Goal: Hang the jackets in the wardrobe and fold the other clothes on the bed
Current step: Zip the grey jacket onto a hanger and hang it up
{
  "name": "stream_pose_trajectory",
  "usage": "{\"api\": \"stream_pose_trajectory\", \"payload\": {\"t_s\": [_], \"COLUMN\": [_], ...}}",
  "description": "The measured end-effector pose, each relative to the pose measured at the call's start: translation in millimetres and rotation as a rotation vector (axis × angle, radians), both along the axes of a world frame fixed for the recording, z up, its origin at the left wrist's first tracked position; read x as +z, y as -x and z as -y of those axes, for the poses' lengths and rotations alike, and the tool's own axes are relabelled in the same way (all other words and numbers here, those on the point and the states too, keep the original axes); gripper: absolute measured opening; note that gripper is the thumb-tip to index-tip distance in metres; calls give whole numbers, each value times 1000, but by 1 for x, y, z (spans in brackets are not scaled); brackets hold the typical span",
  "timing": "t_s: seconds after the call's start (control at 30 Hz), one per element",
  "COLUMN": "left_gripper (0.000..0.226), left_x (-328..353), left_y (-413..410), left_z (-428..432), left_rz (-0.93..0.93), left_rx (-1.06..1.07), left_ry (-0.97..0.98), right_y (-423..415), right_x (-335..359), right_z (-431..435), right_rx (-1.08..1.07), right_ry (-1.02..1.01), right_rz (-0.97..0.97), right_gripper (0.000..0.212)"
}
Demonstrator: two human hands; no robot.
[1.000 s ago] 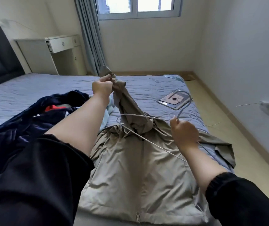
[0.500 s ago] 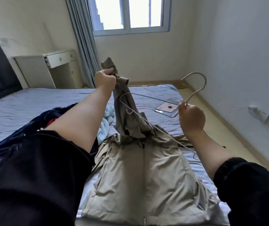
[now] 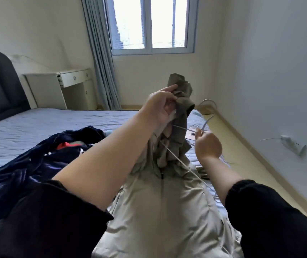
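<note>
A khaki jacket (image 3: pixel 160 211) lies zip-up on the blue bed (image 3: pixel 37 127) in front of me. My left hand (image 3: pixel 160 107) grips its bunched hood and holds it up above the collar. My right hand (image 3: pixel 207 145) grips a thin metal hanger (image 3: pixel 176 161) near its hook, which curves up to the right of the hood. One hanger arm runs down into the jacket's neck opening. A dark navy garment (image 3: pixel 27 168) with a red patch lies heaped on the bed to the left.
A phone (image 3: pixel 190 135) lies on the bed beyond the jacket. A white desk (image 3: pixel 59 86) and grey curtain (image 3: pixel 100 53) stand at the far wall under the window. A power strip (image 3: pixel 292 146) sits by the right wall, along a narrow strip of floor.
Both hands have risen and come closer together. The hood is lifted higher, and the hanger has swung in towards the jacket's neck, its hook now behind my right hand.
</note>
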State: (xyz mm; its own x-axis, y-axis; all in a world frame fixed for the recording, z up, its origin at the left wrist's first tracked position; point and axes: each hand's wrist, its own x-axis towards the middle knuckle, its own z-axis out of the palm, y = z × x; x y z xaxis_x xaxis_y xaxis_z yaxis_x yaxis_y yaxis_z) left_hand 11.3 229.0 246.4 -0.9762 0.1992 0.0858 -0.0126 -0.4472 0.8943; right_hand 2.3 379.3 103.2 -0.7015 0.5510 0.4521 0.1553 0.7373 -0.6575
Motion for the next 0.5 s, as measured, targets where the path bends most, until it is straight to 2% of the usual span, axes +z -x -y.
{"api": "stream_pose_trajectory", "payload": {"t_s": [0.1, 0.17, 0.2, 0.33, 0.43, 0.5], "left_gripper": [42, 35, 32, 29, 26, 47], "left_x": [-9, -21, -27, -55, -74, -79], "left_y": [2, 8, 10, 29, 46, 52], "left_z": [13, 31, 40, 65, 79, 80], "left_rz": [-25, -87, -127, -220, -291, -310], "left_rx": [-246, -290, -237, 244, 435, 503], "left_ry": [93, 205, 270, 563, 940, 1080], "right_y": [5, 8, 9, 15, 16, 16], "right_x": [16, 27, 31, 41, 47, 50], "right_z": [-6, -10, -13, -14, -10, -8], "right_rx": [97, 133, 136, 167, 219, 255], "right_ry": [236, 372, 407, 507, 497, 562], "right_rz": [-128, -194, -209, -262, -275, -297], "right_gripper": [57, 62, 62, 52, 55, 54]}}
